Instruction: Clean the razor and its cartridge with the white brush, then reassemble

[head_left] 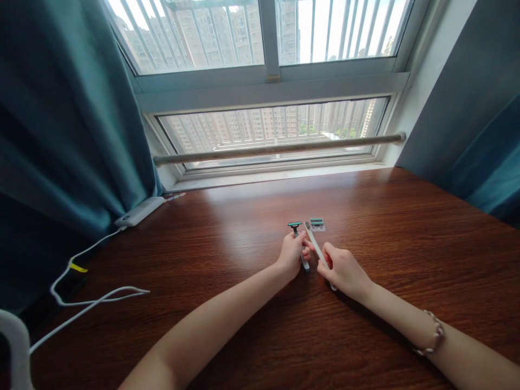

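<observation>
My left hand point(291, 253) is closed around the handle of a razor point(296, 226) with a dark green head, which points away from me over the wooden table point(227, 254). Beside it, my right hand point(343, 269) grips a pale, slim razor handle point(313, 241) that carries no blade head and slants up to the left. The two hands almost touch. Just beyond the tips lies a small clear tray of green blade cartridges point(317, 223), flat on the table.
A white power bank point(140, 210) lies at the table's back left with white cables point(93, 295) trailing toward me. Teal curtains point(60, 124) hang at left and right. A window with a rail point(280, 147) runs along the far edge. A bracelet point(434, 334) circles my right wrist.
</observation>
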The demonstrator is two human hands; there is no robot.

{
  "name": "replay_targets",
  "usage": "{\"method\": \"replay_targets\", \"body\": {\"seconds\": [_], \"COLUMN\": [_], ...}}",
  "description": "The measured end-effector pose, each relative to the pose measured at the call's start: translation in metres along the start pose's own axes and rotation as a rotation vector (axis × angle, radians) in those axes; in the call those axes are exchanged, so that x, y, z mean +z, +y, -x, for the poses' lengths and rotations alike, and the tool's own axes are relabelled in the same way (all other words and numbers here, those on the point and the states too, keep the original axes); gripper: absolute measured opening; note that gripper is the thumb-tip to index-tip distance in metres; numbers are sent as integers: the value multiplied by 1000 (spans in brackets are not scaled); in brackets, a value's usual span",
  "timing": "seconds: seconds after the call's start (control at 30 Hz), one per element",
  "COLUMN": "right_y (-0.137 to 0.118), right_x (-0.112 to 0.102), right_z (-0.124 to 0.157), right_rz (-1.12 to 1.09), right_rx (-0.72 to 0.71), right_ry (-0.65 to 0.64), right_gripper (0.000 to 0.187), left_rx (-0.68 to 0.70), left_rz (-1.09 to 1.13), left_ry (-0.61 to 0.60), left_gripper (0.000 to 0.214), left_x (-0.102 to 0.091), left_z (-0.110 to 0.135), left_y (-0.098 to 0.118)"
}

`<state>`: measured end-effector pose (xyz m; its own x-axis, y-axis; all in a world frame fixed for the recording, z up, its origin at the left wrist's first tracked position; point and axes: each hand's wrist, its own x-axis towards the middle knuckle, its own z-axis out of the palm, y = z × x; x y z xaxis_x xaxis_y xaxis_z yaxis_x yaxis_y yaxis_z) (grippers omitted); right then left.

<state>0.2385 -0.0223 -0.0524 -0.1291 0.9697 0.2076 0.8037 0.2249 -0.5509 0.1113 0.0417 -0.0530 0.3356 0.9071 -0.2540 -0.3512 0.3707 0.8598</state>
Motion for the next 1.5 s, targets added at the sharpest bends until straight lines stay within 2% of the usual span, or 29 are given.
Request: {"method": "replay_targets", "body": {"seconds": [0.2, 0.37, 0.57, 0.67, 0.77, 0.8, 0.87, 0.93, 1.03, 1.2, 1.5], "right_y": [-14, -20, -24, -15, 11, 21, 43, 61, 76, 77, 64], "right_x": [4, 6, 4, -1, -7, -10, -12, -11, -5, 2, -12], "right_z": [8, 11, 12, -2, -32, -44, -66, -83, -93, -90, -81], "right_rz": [-19, -49, -120, -146, -117, -111, -113, -136, -192, -319, -388], "right_rx": [-28, -64, -97, -96, -75, -77, -95, -106, -113, -148, -185], "right_ry": [40, 89, 42, 62, 147, 162, 168, 135, 77, 18, -6], "right_gripper": [17, 18, 24, 24, 18, 25, 52, 74, 84, 84, 84], "left_rx": [21, 15, 61, 90, 107, 108, 105, 101, 92, 70, 42], "left_rz": [17, -8, -33, -29, -21, -18, -13, -12, -14, -34, -80], "left_ry": [-62, -83, -47, -22, -10, -9, -10, -9, -8, -25, -20], "left_gripper": [25, 30, 29, 29, 29, 29, 29, 29, 30, 31, 32], "left_x": [-10, -9, -12, -17, -22, -23, -24, -24, -23, -24, -22], "left_z": [4, 6, 2, -6, -12, -14, -15, -16, -15, -15, -13], "left_y": [4, 4, 5, 6, 8, 8, 8, 8, 8, 8, 9]}}
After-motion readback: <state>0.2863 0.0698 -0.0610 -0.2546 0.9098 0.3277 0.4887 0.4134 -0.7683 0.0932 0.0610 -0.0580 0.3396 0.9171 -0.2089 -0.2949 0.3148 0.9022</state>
